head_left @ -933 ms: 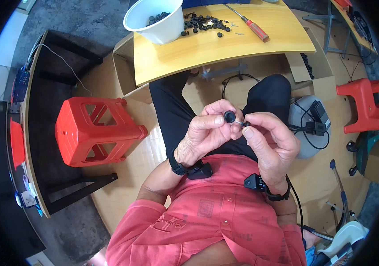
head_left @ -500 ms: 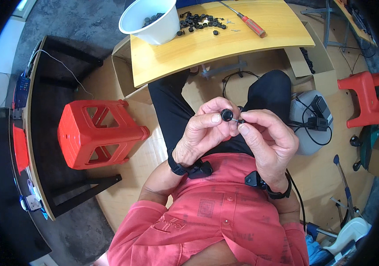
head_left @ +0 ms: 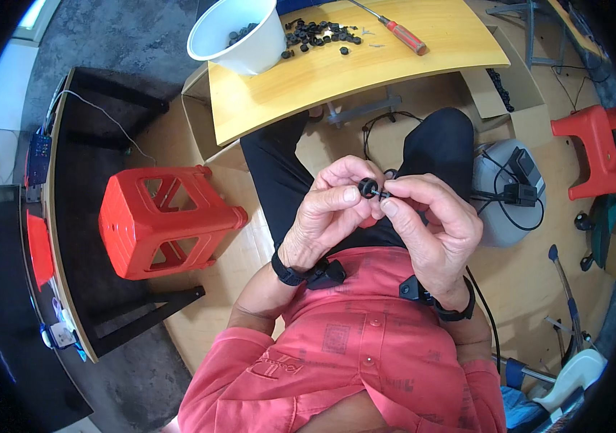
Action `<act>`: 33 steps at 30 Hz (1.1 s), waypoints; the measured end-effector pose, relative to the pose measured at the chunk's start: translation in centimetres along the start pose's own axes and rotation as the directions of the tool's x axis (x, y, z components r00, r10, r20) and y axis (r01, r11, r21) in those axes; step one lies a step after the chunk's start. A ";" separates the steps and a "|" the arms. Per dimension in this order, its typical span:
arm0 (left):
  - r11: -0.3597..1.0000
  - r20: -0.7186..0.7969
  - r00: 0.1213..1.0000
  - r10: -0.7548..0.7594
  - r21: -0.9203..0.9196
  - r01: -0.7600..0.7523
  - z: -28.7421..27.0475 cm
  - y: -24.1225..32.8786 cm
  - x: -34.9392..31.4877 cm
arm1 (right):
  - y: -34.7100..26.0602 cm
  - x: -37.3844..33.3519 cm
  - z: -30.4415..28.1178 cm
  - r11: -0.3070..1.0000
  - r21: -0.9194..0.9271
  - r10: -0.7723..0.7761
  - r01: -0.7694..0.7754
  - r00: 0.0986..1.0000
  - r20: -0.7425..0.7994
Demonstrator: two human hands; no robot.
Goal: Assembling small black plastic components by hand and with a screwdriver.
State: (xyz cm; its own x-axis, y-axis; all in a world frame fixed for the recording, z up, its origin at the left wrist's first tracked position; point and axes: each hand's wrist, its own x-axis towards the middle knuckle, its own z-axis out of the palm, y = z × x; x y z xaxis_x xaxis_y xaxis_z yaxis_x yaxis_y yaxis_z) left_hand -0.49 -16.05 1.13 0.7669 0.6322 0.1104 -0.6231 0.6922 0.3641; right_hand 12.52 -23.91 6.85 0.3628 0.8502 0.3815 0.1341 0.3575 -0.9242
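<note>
A: Centre of frame, what did we have?
B: We saw the left hand [head_left: 330, 216] and right hand [head_left: 430, 231] together above the lap, both pinching one small black round part [head_left: 368, 188] at their fingertips.
A: Both clamped on it?
B: Left thumb and fingers gripped the ring; right fingers were touching its right side. Exactly what the right held, we couldn't tell.
A: Surroundings?
B: Upper frame: yellow table [head_left: 322, 79], white bucket [head_left: 239, 36], a pile of black parts [head_left: 319, 32], and a red-handled screwdriver [head_left: 402, 36]. Left of centre we noted a red stool [head_left: 164, 220].
</note>
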 end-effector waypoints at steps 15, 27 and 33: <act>0.985 -0.069 0.997 -0.038 0.166 0.049 0.5 0.4 0.1 | 0.7 -0.1 -0.6 0.995 -0.068 -0.070 0.071 0.997 0.011; 0.985 0.025 0.999 0.029 0.170 -0.033 0.4 0.1 0.5 | 0.6 0.0 -0.7 0.990 -0.101 -0.098 0.098 0.995 0.004; 0.955 0.040 0.997 0.061 0.288 -0.070 0.3 0.4 0.3 | 0.5 0.1 -0.9 0.982 -0.149 -0.116 0.116 0.993 0.010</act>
State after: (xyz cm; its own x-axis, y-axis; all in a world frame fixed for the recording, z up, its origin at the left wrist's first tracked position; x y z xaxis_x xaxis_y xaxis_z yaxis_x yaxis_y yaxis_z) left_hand -0.49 -15.72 1.60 0.7327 0.6591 0.1695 -0.6048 0.5165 0.6062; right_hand 13.48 -24.06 6.42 0.3356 0.8068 0.4862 0.3112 0.3922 -0.8656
